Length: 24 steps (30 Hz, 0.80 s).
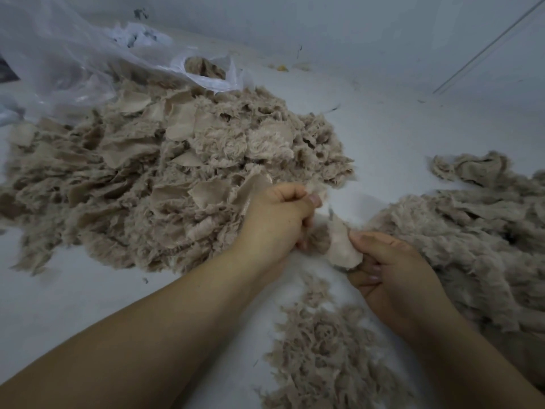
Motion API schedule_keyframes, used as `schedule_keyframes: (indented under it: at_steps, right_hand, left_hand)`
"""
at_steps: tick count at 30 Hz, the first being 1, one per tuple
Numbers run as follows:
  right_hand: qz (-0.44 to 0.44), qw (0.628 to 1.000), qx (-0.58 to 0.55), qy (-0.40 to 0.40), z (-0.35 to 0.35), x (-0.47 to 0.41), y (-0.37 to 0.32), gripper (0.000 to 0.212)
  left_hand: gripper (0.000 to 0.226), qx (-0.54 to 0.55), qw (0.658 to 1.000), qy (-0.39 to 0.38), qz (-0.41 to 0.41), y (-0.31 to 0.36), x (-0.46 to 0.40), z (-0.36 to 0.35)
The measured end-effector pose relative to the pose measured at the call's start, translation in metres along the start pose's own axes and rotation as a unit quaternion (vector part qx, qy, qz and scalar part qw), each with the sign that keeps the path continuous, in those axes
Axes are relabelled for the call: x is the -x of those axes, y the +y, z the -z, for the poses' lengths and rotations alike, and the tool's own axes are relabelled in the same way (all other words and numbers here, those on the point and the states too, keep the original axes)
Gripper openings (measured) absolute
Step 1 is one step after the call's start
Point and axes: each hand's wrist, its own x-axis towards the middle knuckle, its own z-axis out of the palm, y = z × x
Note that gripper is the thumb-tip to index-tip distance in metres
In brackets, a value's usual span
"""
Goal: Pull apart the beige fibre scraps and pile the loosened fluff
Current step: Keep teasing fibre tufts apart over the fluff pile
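Closest in, a small heap of loose fluff [324, 349] lies on the white tabletop [73, 305], between the two bare arms. Its bottom edge is cut off.

Just above it, the right hand [392, 278] and the left hand [277, 219] hold one beige scrap [342, 246] between them. The right fingers [371, 243] are curled and pinch the scrap's lower end. The left fingers are curled too and pinch a bit of fibre at the top; the scrap hides their tips.

To the right sits a big fluffy pile [472, 231], cut off by the edge. To the left is a big heap of scraps [147, 178], with flat cloth bits mixed in, and the left hand covers part of it.

Farther back lies a clear plastic bag [88, 54] with more beige stuff showing in its mouth. Small yellow bits near the back wall are too blurry to name.
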Motion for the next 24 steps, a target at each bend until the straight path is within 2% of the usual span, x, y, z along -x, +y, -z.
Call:
schedule_keyframes:
  at_steps: [2,3,4,6,7,8,9,12,14,19,24]
  right_hand:
    - [0.006,0.998,-0.055,0.022,0.001,-0.003,-0.001,0.024]
    - [0.012,0.998,-0.062,0.028,0.002,-0.005,0.0,0.025]
    - [0.016,0.998,-0.055,0.033,0.002,-0.005,0.0,0.026]
    - [0.023,0.999,-0.032,0.037,0.001,-0.005,0.002,0.021]
    - [0.023,0.999,-0.03,0.034,0.001,-0.005,0.003,0.02]
    - [0.021,0.999,-0.032,0.032,0.001,-0.005,0.003,0.02]
    - [0.02,0.999,-0.034,0.031,0.001,-0.004,0.003,0.02]
    - [0.016,0.999,-0.035,0.02,0.0,-0.003,0.002,0.017]
    - [0.015,1.0,-0.015,0.008,-0.002,-0.001,0.002,0.02]
    - [0.027,0.998,0.032,-0.049,-0.004,0.002,0.001,0.035]
    - [0.02,0.998,-0.034,0.043,-0.001,-0.003,0.003,0.022]
  left_hand:
    - [0.025,-0.018,0.999,-0.037,-0.008,0.008,-0.003,0.009]
    - [0.018,-0.06,0.993,-0.098,-0.006,0.013,-0.004,0.016]
    - [0.014,-0.123,0.975,-0.186,0.006,0.018,-0.004,0.021]
    - [0.023,-0.246,0.902,-0.352,0.038,0.025,-0.001,0.029]
    - [0.026,-0.281,0.877,-0.386,0.048,0.025,0.001,0.029]
    - [0.028,-0.297,0.876,-0.376,0.053,0.024,0.001,0.026]
    - [0.03,-0.299,0.89,-0.34,0.058,0.022,0.002,0.022]
    - [0.042,-0.231,0.948,-0.205,0.081,0.012,0.002,0.011]
    - [0.043,-0.196,0.961,-0.184,0.067,0.005,0.004,0.005]
    - [0.023,-0.14,0.972,-0.18,0.052,0.004,0.007,0.0]
    - [0.023,-0.069,0.987,-0.134,0.061,0.002,0.004,0.0]
